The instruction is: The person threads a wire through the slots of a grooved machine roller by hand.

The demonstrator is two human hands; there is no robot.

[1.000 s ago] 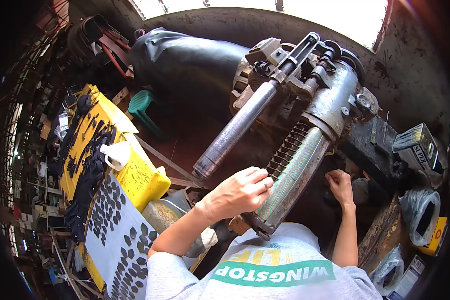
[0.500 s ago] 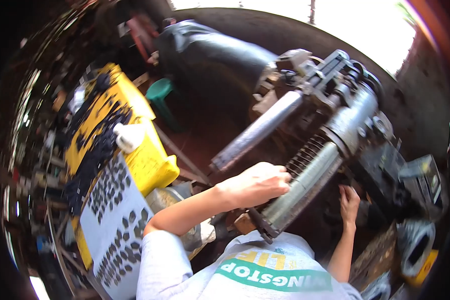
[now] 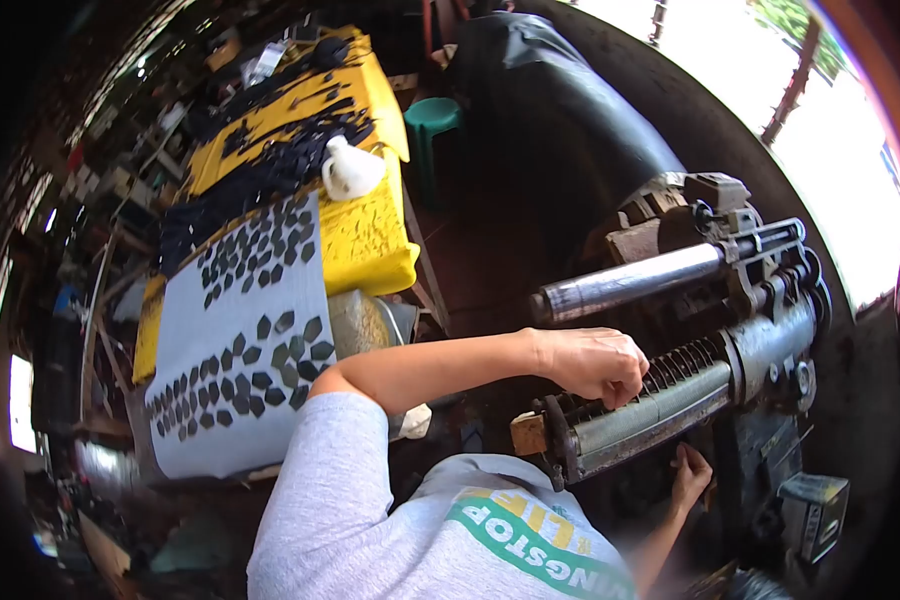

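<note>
A metal machine has a smooth roller (image 3: 635,283) above a trough-like cylinder (image 3: 660,412) with a row of dark coils (image 3: 685,365) along its upper side. Over the near end of the coils, my left hand (image 3: 602,368) is closed in a pinch; whatever its fingertips hold is too small or hidden to name. My right hand (image 3: 690,477) hangs just below the cylinder with its fingers curled together, and its contents cannot be made out. A wooden block (image 3: 529,433) sits at the cylinder's near end.
To the left, dark flat pieces lie in rows on a grey sheet (image 3: 185,350). Behind it, a yellow cover (image 3: 370,235) carries dark strips and a white jug (image 3: 351,170). A green stool (image 3: 433,115) and a black-covered bulk (image 3: 560,110) stand farther back. A tin (image 3: 813,515) is at lower right.
The view has swung left, so the machine now lies more level and farther right. My left hand remains closed at the coils, and my right hand remains curled below the cylinder.
</note>
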